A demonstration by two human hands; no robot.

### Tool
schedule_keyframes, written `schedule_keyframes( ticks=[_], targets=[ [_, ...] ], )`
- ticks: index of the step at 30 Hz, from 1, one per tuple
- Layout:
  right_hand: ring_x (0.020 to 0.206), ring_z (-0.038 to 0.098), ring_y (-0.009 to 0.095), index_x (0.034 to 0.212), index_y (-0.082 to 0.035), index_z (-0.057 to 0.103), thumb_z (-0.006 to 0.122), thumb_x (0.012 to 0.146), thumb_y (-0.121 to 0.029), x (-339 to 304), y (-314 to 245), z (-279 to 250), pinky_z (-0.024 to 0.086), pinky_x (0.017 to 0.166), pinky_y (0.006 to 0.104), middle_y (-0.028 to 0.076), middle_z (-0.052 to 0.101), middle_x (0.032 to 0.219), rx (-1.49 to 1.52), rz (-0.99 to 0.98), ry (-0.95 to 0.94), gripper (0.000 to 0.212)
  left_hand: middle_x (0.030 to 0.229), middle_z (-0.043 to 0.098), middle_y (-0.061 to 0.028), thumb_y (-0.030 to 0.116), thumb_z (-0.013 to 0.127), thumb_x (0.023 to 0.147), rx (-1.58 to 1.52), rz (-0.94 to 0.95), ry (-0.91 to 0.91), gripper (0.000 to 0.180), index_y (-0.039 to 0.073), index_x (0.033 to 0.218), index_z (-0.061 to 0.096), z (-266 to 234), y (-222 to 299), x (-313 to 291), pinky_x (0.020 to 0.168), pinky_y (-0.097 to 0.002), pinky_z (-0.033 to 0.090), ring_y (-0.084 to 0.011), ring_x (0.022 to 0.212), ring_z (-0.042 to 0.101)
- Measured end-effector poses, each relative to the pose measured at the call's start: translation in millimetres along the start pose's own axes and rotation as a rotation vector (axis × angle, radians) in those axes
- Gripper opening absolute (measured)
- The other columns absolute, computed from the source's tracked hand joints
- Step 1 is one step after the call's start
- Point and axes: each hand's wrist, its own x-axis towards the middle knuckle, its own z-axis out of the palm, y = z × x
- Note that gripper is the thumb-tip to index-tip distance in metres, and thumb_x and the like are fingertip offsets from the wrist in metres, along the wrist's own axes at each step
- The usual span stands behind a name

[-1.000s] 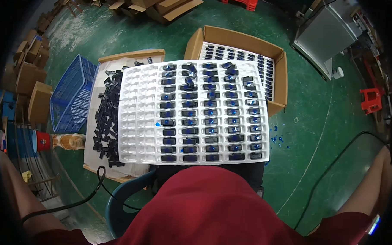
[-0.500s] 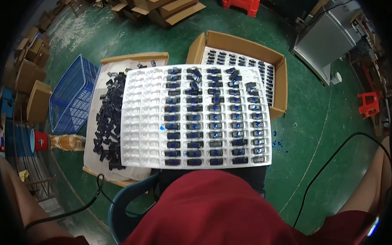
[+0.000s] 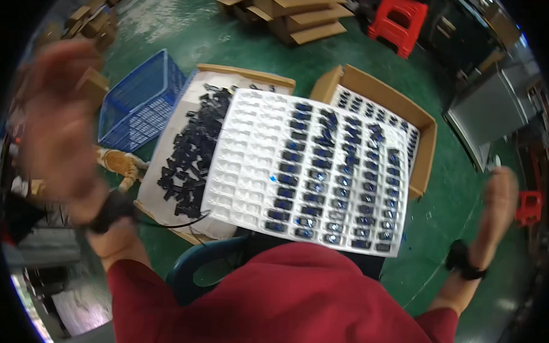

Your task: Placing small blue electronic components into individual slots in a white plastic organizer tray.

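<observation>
Left hand [image 3: 61, 122] raised and blurred, fingers spread, holding nothing; black band at its wrist. Right hand [image 3: 500, 200] raised too, blurred; grip cannot be told, nothing seen in it.

Between the two hands, over the lap: white compartment tray [image 3: 314, 173], not touched by either. Its cells on the right-hand side hold small dark parts; the columns toward the left hand sit bare.

Just past the tray toward the left hand: heap of loose black parts [image 3: 190, 150] on a cardboard sheet.

Behind the left hand: blue basket [image 3: 141, 103].

Farther out, beyond the tray: cardboard box [image 3: 382, 109] with more filled trays.
</observation>
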Motion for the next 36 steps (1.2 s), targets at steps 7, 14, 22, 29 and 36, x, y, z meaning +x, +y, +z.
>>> schedule_keyframes(
  ticks=[7, 14, 22, 29, 36],
  targets=[
    [0.053, 0.045, 0.006, 0.102, 0.002, 0.06, 0.057, 0.089, -0.038, -105, 140, 69, 0.035, 0.047, 0.0221, -0.002, 0.051, 0.063, 0.033, 0.806, -0.743, 0.042, 0.108, 0.059, -0.0078, 0.015, 0.063, 0.083, 0.359, -0.707, -0.593, 0.029, 0.004, 0.109, 0.06, 11, -231, -144, 0.089, -0.0313, 0.043, -0.0204, 0.1, 0.056],
    [0.048, 0.036, 0.003, 0.094, -0.005, 0.058, 0.059, 0.087, -0.031, -106, 105, 76, 0.026, 0.043, 0.0197, -0.007, 0.047, 0.063, 0.198, 0.851, -0.881, 0.027, 0.124, 0.05, -0.0175, 0.017, 0.068, 0.072, 0.442, -0.291, -0.969, 0.043, 0.008, 0.114, 0.059, 65, -320, -193, 0.098, -0.0395, 0.038, -0.0339, 0.115, 0.046],
    [0.052, 0.037, 0.004, 0.093, -0.003, 0.059, 0.06, 0.086, -0.021, -117, 102, 80, 0.028, 0.047, 0.0205, -0.005, 0.051, 0.067, 0.077, 0.842, -0.879, 0.019, 0.125, 0.05, -0.0168, 0.019, 0.065, 0.074, 0.598, -0.518, -0.952, 0.043, 0.013, 0.117, 0.059, 29, -371, -214, 0.097, -0.041, 0.04, -0.0358, 0.116, 0.047],
    [0.055, 0.04, 0.004, 0.085, -0.004, 0.06, 0.06, 0.085, -0.02, -114, 104, 76, 0.032, 0.048, 0.0213, -0.005, 0.051, 0.065, -0.049, 0.772, -0.873, 0.016, 0.12, 0.053, -0.0191, 0.023, 0.065, 0.078, 0.661, -0.517, -0.828, 0.04, 0.006, 0.114, 0.059, 9, -354, -208, 0.094, -0.0393, 0.041, -0.0344, 0.111, 0.051],
    [0.063, 0.041, 0.006, 0.082, 0.0, 0.058, 0.06, 0.085, -0.018, -105, 89, 81, 0.035, 0.054, 0.0239, -0.004, 0.05, 0.067, -0.175, 0.605, -0.902, 0.019, 0.114, 0.058, -0.0152, 0.015, 0.062, 0.082, 0.077, -0.447, -0.927, 0.033, 0.003, 0.113, 0.058, 62, -217, -155, 0.088, -0.0341, 0.044, -0.0289, 0.106, 0.054]
  ],
)
